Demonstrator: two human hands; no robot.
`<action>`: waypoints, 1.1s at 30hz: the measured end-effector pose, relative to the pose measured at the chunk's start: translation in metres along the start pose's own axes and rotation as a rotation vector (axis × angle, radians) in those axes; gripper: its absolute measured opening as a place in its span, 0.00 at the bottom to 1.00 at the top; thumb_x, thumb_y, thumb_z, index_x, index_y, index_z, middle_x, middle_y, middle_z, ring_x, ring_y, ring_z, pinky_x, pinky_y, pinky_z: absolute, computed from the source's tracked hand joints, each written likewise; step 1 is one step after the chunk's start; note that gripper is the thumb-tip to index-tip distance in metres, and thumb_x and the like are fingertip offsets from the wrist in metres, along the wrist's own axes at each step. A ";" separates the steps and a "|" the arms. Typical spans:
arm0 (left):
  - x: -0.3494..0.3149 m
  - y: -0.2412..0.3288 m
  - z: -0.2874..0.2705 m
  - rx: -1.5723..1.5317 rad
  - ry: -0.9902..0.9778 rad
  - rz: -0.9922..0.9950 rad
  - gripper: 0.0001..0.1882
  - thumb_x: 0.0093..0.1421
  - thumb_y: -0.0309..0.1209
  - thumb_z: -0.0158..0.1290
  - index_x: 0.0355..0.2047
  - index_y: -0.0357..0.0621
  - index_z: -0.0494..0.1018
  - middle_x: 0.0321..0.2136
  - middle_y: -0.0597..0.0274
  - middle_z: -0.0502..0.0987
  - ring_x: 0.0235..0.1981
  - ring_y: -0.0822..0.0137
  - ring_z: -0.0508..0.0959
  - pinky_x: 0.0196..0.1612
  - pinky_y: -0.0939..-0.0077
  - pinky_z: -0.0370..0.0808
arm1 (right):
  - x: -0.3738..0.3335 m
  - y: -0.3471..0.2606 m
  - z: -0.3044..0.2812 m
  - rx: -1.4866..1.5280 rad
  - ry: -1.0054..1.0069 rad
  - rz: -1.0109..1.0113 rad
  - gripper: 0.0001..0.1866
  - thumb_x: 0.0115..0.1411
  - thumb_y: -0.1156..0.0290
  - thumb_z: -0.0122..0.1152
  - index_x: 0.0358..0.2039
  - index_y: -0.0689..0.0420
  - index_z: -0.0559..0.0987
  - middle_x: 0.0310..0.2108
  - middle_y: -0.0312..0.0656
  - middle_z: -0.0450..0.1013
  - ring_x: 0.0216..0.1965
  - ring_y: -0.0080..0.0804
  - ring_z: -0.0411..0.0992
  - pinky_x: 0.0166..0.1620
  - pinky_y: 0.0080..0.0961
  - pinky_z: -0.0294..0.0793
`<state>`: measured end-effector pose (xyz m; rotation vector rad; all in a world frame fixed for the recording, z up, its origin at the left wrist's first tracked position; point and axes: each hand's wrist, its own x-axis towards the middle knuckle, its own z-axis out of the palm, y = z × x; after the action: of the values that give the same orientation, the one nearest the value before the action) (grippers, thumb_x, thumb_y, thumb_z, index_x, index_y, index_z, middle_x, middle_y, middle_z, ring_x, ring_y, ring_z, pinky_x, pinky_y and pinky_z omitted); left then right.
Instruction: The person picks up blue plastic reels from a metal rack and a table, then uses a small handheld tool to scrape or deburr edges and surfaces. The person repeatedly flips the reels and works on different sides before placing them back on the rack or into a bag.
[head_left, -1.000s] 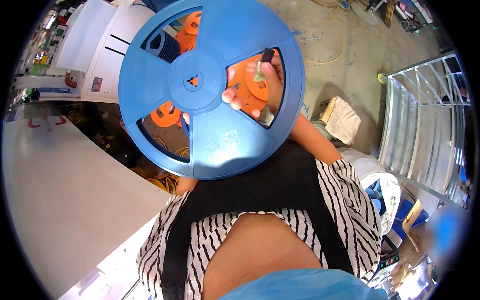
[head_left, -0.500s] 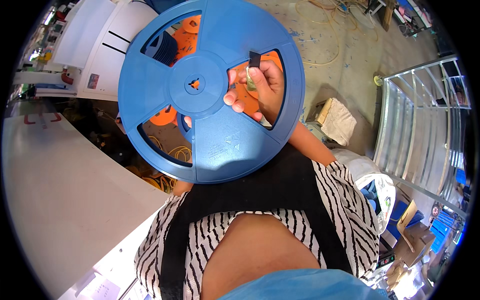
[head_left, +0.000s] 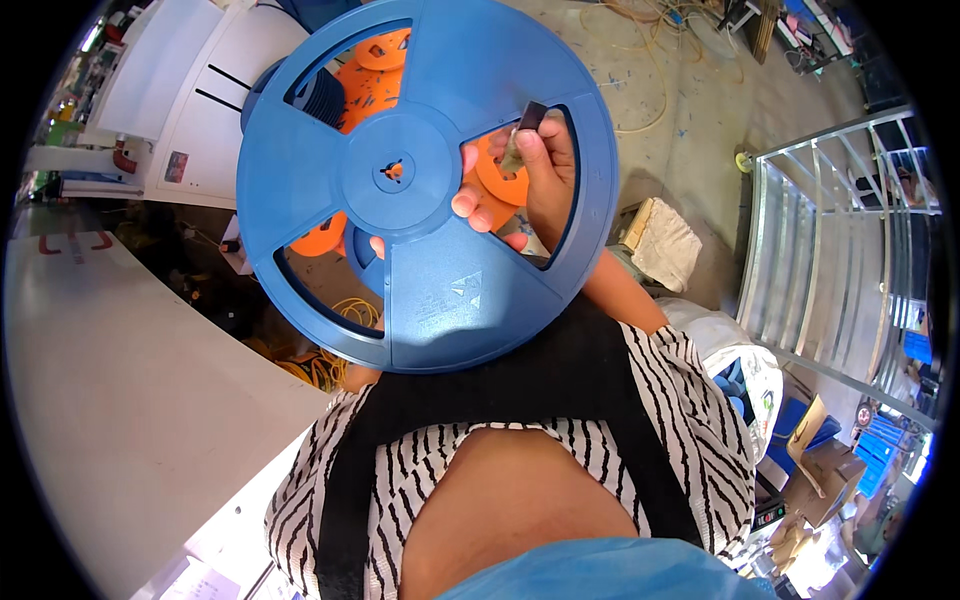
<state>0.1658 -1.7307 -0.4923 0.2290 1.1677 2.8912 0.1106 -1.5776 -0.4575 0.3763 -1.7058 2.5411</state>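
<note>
A large blue plastic reel with cut-out windows is held up in front of me, its flat face toward me. My left hand grips it from behind near the hub. Its fingertips show in the right window and one more at the lower-left window; the palm is hidden. Reaching through the right window, my right hand pinches a small dark strip between thumb and fingers. Against the strip is a pale crumpled piece, whose kind I cannot make out.
Orange discs and a stack of dark blue reels show behind the reel. A white table lies left. On the right are a metal rack, a cloth-covered block, and a white sack with blue pieces.
My right hand has moved slightly right, and the dark strip now tilts to the right. The blue reel has shifted a little to the right, with my left hand still gripping it.
</note>
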 end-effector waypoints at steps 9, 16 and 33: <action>0.001 0.001 -0.004 -0.120 0.009 0.064 0.35 0.57 0.51 0.53 0.55 0.37 0.62 0.47 0.53 0.70 0.49 0.54 0.73 0.56 0.57 0.70 | -0.002 0.015 -0.017 0.046 -0.140 0.197 0.07 0.66 0.75 0.42 0.39 0.62 0.70 0.33 0.45 0.75 0.33 0.29 0.75 0.38 0.29 0.76; -0.007 0.009 -0.039 -0.305 0.056 0.199 0.34 0.58 0.51 0.52 0.54 0.37 0.62 0.47 0.53 0.70 0.49 0.54 0.73 0.56 0.57 0.70 | -0.025 0.136 -0.113 0.068 0.167 0.479 0.10 0.65 0.67 0.52 0.38 0.61 0.72 0.30 0.41 0.73 0.31 0.29 0.72 0.36 0.25 0.73; -0.089 -0.132 -0.298 1.594 1.128 -0.773 0.52 0.46 0.43 0.63 0.66 0.45 0.45 0.52 0.46 0.65 0.54 0.48 0.66 0.59 0.46 0.55 | -0.068 0.184 -0.140 -0.355 0.175 0.803 0.08 0.63 0.68 0.51 0.31 0.59 0.71 0.26 0.42 0.73 0.25 0.28 0.71 0.32 0.24 0.72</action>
<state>0.2059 -1.8473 -0.8070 -1.5241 2.4614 0.7371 0.1191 -1.5142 -0.6897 -0.6621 -2.5291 2.4708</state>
